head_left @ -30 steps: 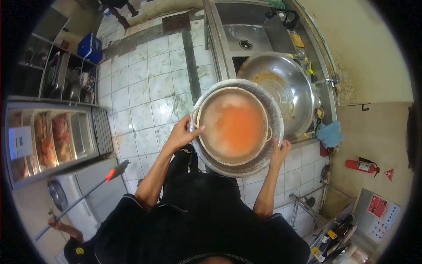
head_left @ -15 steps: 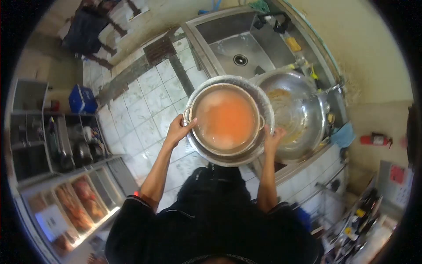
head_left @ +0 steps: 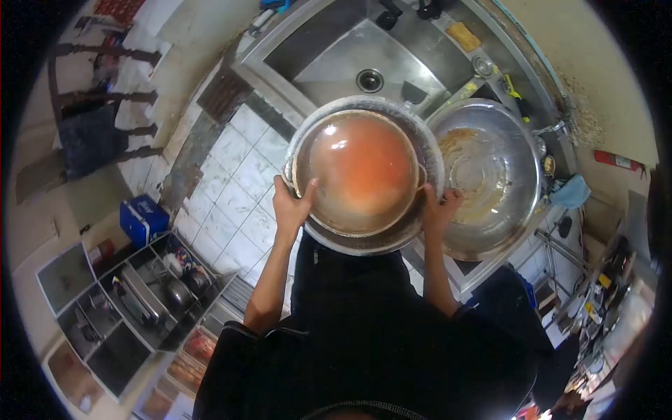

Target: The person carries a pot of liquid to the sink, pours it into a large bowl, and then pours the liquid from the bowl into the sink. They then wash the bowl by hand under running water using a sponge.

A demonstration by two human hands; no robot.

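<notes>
A round metal pot [head_left: 358, 234] with two side handles sits nested inside or over a wider metal basin [head_left: 302, 143], at the centre of the view. Cloudy liquid with an orange-red mass [head_left: 367, 157] fills the pot. My left hand [head_left: 289, 211] is closed at the pot's left handle, its thumb over the rim. On the opposite side, my right hand [head_left: 439, 211] grips near the right handle, its fingers by the basin's edge. Both vessels are held in front of my body, roughly level. The undersides of both are hidden.
A large steel bowl [head_left: 490, 224] with brown residue stands at the right, beside the steel sink [head_left: 315, 77]. A yellow sponge [head_left: 463, 36] lies on the sink ledge. At the left are a blue cooler [head_left: 143, 218], a chair [head_left: 91, 136] and a shelf with pans [head_left: 119, 336].
My view has turned, and the sink and steel bowl appear larger. Both hands keep hold of the pot, and the orange mass in the liquid has shifted in shape.
</notes>
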